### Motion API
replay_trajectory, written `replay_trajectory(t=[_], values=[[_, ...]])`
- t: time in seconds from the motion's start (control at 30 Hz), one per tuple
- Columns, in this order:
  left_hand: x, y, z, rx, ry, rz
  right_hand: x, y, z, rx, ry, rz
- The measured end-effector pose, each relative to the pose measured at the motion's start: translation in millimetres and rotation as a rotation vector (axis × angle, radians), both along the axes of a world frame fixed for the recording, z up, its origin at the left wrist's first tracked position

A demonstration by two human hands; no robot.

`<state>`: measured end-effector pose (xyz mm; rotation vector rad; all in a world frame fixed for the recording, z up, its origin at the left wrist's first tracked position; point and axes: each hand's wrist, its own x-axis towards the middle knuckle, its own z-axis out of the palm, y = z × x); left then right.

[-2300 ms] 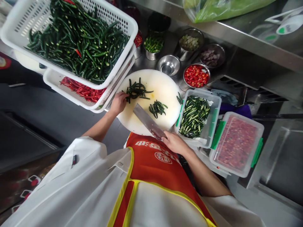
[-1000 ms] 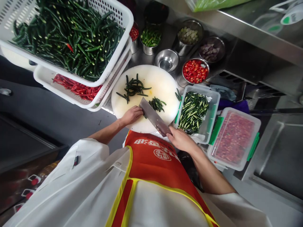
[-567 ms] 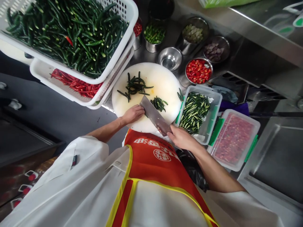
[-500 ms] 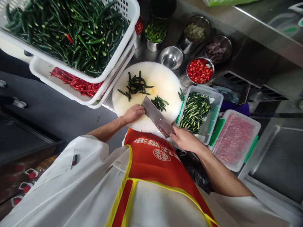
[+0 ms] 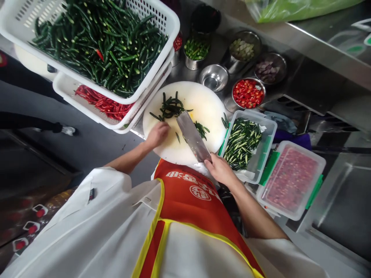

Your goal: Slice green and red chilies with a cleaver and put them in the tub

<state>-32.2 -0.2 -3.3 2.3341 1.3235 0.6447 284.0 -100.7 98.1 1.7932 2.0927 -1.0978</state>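
My right hand (image 5: 220, 168) is wrapped round the handle of a cleaver (image 5: 192, 135). The broad blade slants across a round white cutting board (image 5: 162, 153), its tip toward the far left. At the board's left edge is my left hand (image 5: 157, 134), bent at the fingers and blurred, so whether it holds anything is unclear. Just beyond it lies a loose pile of whole green chilies (image 5: 171, 105). Cut green chilies (image 5: 202, 130) lie right of the blade, partly hidden by it. A single chili piece (image 5: 177, 137) rests between my left hand and the cleaver.
Left stands a white basket of green chilies (image 5: 95, 46) above a basket of red chilies (image 5: 104, 103). Right are a plastic box of cut green chilies (image 5: 242, 142) and a lidded box (image 5: 292, 179). Behind are several metal cups, one with red chili pieces (image 5: 248, 94), and a metal bowl (image 5: 213, 78).
My left hand has moved away from the blade, to the left and slightly up. A chili piece now shows by the cleaver. The whole view has shifted a little.
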Motion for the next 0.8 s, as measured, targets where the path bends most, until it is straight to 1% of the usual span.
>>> replay_trajectory(t=[0.07,0.1,0.13,0.17,0.2,0.27,0.37,0.47,0.53,0.6,0.67,0.8], values=[[-19.1,17.2,6.3,0.018,0.086,0.223,1.7,-9.6,3.4,-0.025,0.045,0.034],[-27.7,24.8,9.7,0.007,0.142,0.291,1.5,-13.6,3.5,-0.042,0.072,0.061],[-34.9,30.4,13.0,-0.015,0.196,0.320,1.1,-16.8,2.6,-0.059,0.093,0.083],[-40.8,33.1,16.2,-0.045,0.242,0.313,1.1,-19.0,0.8,-0.072,0.104,0.091],[-45.2,32.6,19.2,-0.072,0.279,0.292,1.7,-20.3,-1.5,-0.081,0.107,0.085],[-50.0,21.6,24.5,-0.115,0.336,0.244,5.4,-20.8,-6.9,-0.083,0.084,0.034],[-47.2,-11.1,28.8,-0.176,0.372,0.143,13.7,-20.0,-12.4,-0.074,0.049,-0.045],[-30.0,-42.3,25.7,-0.190,0.313,-0.018,16.3,-19.7,-10.1,-0.054,0.022,-0.053],[-12.3,-53.8,18.7,-0.158,0.238,-0.114,13.2,-19.2,-4.2,-0.039,0.006,-0.023],[5.5,-57.4,9.7,-0.122,0.152,-0.182,7.8,-18.1,3.3,-0.039,-0.003,0.026],[19.1,-56.2,1.4,-0.090,0.083,-0.217,2.4,-16.7,10.3,-0.045,0.001,0.084],[28.9,-50.7,-7.8,-0.069,0.036,-0.238,-1.3,-15.1,19.6,-0.055,0.030,0.132]])
